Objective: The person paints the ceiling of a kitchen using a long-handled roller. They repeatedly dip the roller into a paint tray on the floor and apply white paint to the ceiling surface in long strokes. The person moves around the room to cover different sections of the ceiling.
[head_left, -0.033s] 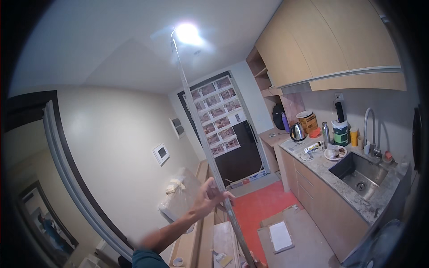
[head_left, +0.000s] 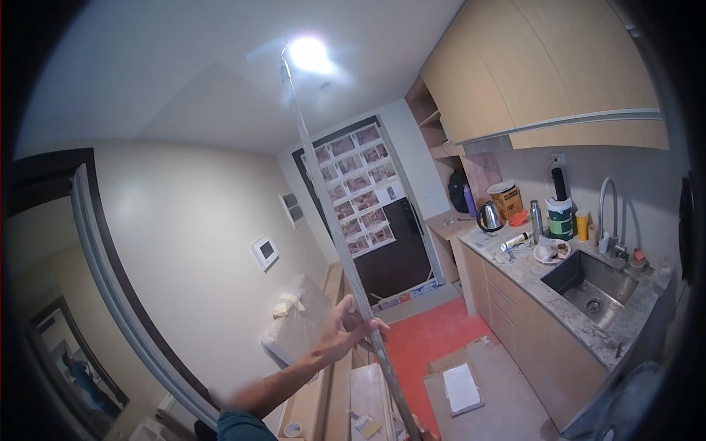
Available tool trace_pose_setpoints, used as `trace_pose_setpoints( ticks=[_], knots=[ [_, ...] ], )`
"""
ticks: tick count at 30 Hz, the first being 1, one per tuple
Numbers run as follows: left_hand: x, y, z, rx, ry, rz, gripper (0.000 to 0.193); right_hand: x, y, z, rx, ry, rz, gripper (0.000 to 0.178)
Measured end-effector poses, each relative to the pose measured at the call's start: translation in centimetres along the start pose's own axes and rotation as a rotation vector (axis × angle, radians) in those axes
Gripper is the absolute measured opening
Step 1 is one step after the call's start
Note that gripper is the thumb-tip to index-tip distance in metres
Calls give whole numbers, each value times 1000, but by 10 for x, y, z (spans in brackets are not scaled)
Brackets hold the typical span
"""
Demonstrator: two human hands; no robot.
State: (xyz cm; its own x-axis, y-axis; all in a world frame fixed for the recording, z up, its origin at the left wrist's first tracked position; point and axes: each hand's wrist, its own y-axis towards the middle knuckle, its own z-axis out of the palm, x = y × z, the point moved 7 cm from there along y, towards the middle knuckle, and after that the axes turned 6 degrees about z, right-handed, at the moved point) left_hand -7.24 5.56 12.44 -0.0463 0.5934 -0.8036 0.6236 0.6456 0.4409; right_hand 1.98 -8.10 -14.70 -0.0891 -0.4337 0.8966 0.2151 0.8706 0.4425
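Note:
A long, pale, smeared extension pole (head_left: pixel 346 253) slants from the lower edge up toward the ceiling. Its far tip carries a thin bent wire frame; glare from the ceiling light hides what is on it. Partway up the pole, my left hand (head_left: pixel 346 329) has its thumb and fingers closed round the shaft, the arm reaching in from a teal sleeve. Lower down, my right hand (head_left: pixel 425 429) shows only in part at the bottom edge, its fingers wrapped about the pole's lower end.
A bright ceiling light (head_left: pixel 309 55) glows overhead. Wooden cabinets (head_left: pixel 559 66) and a counter with a sink (head_left: pixel 592 294) line the right. Plastic-wrapped furniture (head_left: pixel 298 316) stands left, near a small cup (head_left: pixel 293 429). A dark door (head_left: pixel 397 257) with taped pictures is ahead; cardboard (head_left: pixel 507 389) covers floor.

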Motion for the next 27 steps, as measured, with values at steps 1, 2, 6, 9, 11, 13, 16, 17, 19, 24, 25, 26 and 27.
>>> trace_pose_setpoints(
  ticks=[1, 2, 6, 9, 11, 13, 16, 17, 19, 24, 25, 26, 27],
  knots=[
    [0, -6, 4, 10, -20, -14, 29, -9, -7, 3, 26, 7, 41, 23],
    [-2, -10, 7, 22, -38, -25, 31, -18, -13, 4, 45, 13, 74, 24],
    [-5, -22, 13, 41, -38, -47, 34, -50, -34, 9, 103, 37, 176, 25],
    [0, -30, 15, 49, -50, -66, 35, -64, -41, 13, 140, 47, 212, 26],
    [-3, -30, 18, 63, -68, -53, 35, -68, -43, 14, 150, 48, 217, 26],
    [-6, -39, 21, 59, -59, -68, 35, -72, -45, 14, 161, 52, 217, 27],
    [-7, -41, 22, 61, -56, -76, 34, -79, -51, 15, 181, 59, 236, 28],
    [-7, -42, 22, 63, -58, -77, 34, -82, -53, 15, 184, 60, 244, 28],
    [-4, -41, 20, 64, -45, -86, 34, -86, -56, 15, 187, 68, 254, 29],
    [3, -27, 13, 70, -66, -78, 35, -104, -66, 16, 205, 78, 293, 30],
    [0, -24, 12, 71, -61, -89, 36, -107, -66, 16, 222, 69, 298, 30],
    [-2, -23, 13, 72, -54, -100, 36, -108, -68, 18, 240, 52, 293, 31],
    [-4, -26, 15, 77, -40, -102, 37, -108, -70, 17, 248, 47, 275, 31]
  ],
)
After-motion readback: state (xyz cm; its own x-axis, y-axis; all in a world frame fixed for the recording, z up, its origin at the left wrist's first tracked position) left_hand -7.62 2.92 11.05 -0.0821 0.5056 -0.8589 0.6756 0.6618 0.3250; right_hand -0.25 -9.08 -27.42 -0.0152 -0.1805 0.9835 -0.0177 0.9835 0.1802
